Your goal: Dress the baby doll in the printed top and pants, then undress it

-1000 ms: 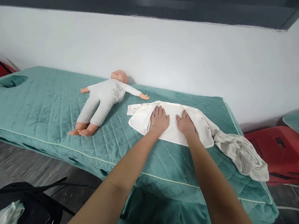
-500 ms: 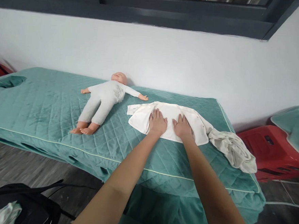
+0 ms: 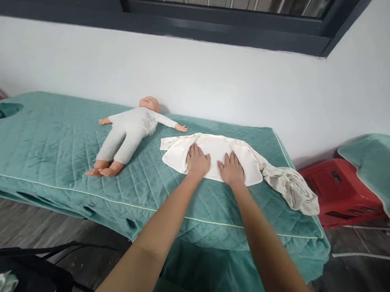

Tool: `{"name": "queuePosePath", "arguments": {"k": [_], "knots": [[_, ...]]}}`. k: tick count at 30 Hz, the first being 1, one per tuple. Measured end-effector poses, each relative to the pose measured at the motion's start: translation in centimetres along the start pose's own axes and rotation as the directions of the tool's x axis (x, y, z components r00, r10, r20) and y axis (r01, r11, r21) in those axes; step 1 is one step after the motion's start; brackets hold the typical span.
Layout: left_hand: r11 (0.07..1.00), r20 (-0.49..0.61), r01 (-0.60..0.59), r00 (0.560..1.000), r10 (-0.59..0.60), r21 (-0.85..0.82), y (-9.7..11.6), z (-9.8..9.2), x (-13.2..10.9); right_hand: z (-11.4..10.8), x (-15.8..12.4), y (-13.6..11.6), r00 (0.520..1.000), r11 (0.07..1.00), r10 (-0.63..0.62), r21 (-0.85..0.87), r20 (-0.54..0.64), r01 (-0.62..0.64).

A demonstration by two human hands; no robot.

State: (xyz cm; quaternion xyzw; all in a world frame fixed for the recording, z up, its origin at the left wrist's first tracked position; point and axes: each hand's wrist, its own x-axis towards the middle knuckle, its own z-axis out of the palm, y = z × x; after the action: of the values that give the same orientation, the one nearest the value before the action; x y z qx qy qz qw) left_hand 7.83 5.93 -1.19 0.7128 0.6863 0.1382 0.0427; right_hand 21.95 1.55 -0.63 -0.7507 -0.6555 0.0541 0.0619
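A white baby garment [image 3: 215,144] lies spread on the green quilted bed [image 3: 61,154], its sleeves out to both sides. My left hand [image 3: 198,161] rests flat on its left part, fingers apart. On its right part lies my right hand [image 3: 231,168], palm down with the fingers spread. Neither hand grips anything. A crumpled pale cloth [image 3: 292,188] touches the garment's right sleeve at the bed's right end. To the left, a baby doll [image 3: 129,126] in a whitish body suit lies on its back, one arm reaching toward the garment.
Behind the bed is a white wall [image 3: 202,80] below a dark window frame [image 3: 223,28]. A red plastic stool [image 3: 345,192] stands off the right end, beside another green-covered surface [image 3: 377,163]. A black bag [image 3: 22,272] is at the lower left.
The view has shifted slightly, so the bed, doll and garment appear a little further left. Both hands remain flat on the garment.
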Motion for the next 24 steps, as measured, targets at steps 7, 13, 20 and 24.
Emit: {"name": "queuePosePath", "arguments": {"k": [7, 13, 20, 24], "knots": [[1.0, -0.039, 0.011, 0.999, -0.012, -0.02, -0.7, -0.4, 0.1, 0.3, -5.1, 0.8, 0.984, 0.991, -0.134, -0.039, -0.118, 0.131], [0.952, -0.141, -0.305, 0.941, 0.306, 0.033, -3.2, -1.9, -3.1, 0.8, -11.8, 1.8, 0.955, 0.972, -0.233, -0.057, -0.186, 0.226], [0.883, -0.094, -0.466, 0.878, 0.47, 0.062, -6.2, -3.9, -8.7, -0.3, -11.9, 0.6, 0.941, 0.948, -0.316, -0.008, -0.119, 0.317], [0.927, -0.139, -0.376, 0.917, 0.374, 0.013, -8.8, -4.2, -6.6, -1.8, -6.5, -1.7, 0.893, 0.892, -0.45, 0.044, -0.029, 0.45]]}}
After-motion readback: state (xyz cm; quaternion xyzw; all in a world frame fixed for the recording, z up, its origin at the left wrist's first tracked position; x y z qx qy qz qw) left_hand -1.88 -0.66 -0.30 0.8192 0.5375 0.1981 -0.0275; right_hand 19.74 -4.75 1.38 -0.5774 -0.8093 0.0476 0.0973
